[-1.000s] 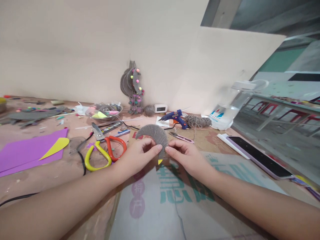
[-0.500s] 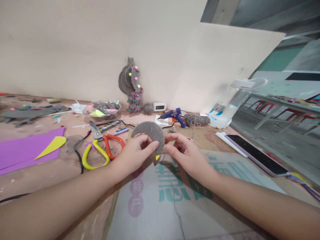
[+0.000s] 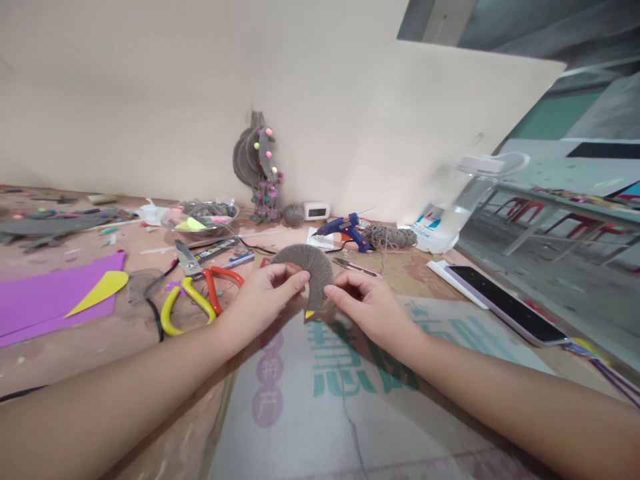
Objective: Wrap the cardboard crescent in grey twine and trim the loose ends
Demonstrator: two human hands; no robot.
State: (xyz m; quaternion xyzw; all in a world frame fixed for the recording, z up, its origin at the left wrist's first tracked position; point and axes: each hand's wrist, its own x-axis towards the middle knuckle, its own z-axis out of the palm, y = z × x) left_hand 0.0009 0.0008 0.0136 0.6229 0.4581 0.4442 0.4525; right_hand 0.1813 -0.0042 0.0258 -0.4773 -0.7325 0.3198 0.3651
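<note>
A crescent (image 3: 320,267) wrapped in grey yarn is held upright over the printed board, a bit of yellow showing at its lower tip. My left hand (image 3: 273,290) pinches its inner curve between thumb and fingers. On the crescent's right edge, the thumb and index finger of my right hand (image 3: 367,303) are closed together at the yarn wrapping; the strand between them is too fine to make out clearly. A thin grey yarn strand (image 3: 353,423) trails down over the board below. Tweezers (image 3: 356,267) lie just behind my right hand.
Scissors (image 3: 213,290) with yellow and orange handles and purple sheets (image 3: 55,300) lie to the left. Behind are a blue glue gun (image 3: 345,230), a grey yarn bundle (image 3: 390,237) and a bowl of materials (image 3: 203,217). A water bottle (image 3: 445,207) and phone (image 3: 505,305) are right.
My right fingers have come in against the crescent's right edge, where a small gap showed before. The crescent has turned slightly in my left hand. The view has shifted a little.
</note>
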